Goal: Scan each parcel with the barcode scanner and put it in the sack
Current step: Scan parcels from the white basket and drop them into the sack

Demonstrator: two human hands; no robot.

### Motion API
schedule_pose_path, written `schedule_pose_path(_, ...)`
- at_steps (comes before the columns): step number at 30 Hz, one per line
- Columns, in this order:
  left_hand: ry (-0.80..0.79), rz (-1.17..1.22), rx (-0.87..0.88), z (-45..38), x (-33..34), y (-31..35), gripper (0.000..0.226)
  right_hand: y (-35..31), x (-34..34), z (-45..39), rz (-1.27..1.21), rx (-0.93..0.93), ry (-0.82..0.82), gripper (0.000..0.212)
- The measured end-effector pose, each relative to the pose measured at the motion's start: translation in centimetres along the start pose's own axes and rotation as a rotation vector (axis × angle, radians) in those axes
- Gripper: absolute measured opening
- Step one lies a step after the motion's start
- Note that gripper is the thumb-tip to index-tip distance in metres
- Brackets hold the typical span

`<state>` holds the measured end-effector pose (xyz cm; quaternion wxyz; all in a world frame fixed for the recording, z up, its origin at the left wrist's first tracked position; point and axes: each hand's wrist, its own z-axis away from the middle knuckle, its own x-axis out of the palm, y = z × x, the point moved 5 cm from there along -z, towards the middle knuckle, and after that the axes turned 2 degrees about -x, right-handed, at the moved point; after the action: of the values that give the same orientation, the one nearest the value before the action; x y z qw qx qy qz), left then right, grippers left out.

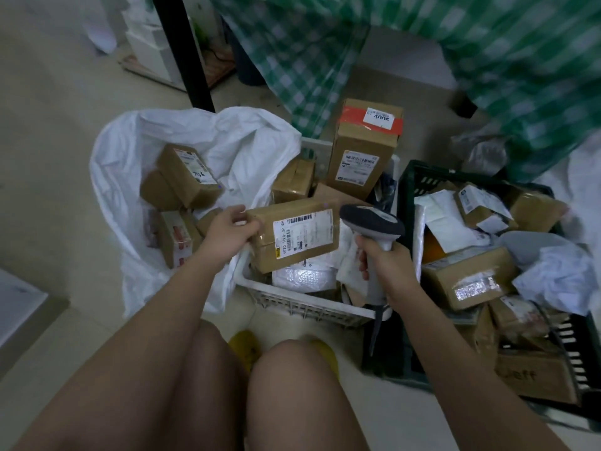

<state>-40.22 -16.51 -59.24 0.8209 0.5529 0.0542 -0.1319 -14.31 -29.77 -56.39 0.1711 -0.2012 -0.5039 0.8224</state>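
Note:
My left hand [229,231] grips the left end of a brown cardboard parcel [294,236] with a white barcode label facing up, held over the white basket [302,302]. My right hand [385,266] grips the handle of a grey and white barcode scanner [372,222], its head just right of the parcel and pointed toward the label. The white sack [227,141] stands open at the left with several brown parcels [187,175] inside.
A tall box with orange tape [362,144] stands at the back of the white basket. A dark crate [419,180] at the right is heaped with parcels and mailers. A green checked cloth [487,43] hangs behind. My knees fill the foreground.

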Motion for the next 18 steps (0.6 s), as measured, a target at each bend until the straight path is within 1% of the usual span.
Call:
schedule_pose_path(2, 0.034, 0.162, -0.042, 0.7, -0.2, -0.2, 0.052, -0.3, 0.3, 0.6, 0.012, -0.015, -0.009, 0.022)
schedule_pose_path(3, 0.041, 0.213, -0.054, 1.1, -0.2, -0.1, 0.045, -0.3, 0.5, 0.9, 0.023, -0.029, -0.016, 0.021)
schedule_pose_path(5, 0.043, 0.258, -0.068, 1.3, -0.3, -0.2, 0.038, -0.5, 0.9, 1.4, 0.050, -0.067, -0.047, 0.020)
schedule_pose_path(9, 0.026, 0.246, -0.072, 1.2, -0.3, -0.6, 0.046, -0.7, 1.6, 2.7, 0.112, -0.129, -0.159, 0.025)
schedule_pose_path(12, 0.012, 0.239, -0.053, 1.4, 0.1, -0.3, 0.050, -0.8, 2.0, 3.4, 0.155, -0.177, -0.233, 0.036)
schedule_pose_path(14, 0.002, 0.235, -0.039, 1.5, 0.3, -0.1, 0.051, -0.9, 2.0, 3.4, 0.177, -0.203, -0.230, 0.039)
schedule_pose_path(18, 0.002, 0.240, -0.039, 1.5, 0.5, 0.0, 0.051, -0.7, 1.8, 3.1, 0.116, -0.175, -0.189, 0.029)
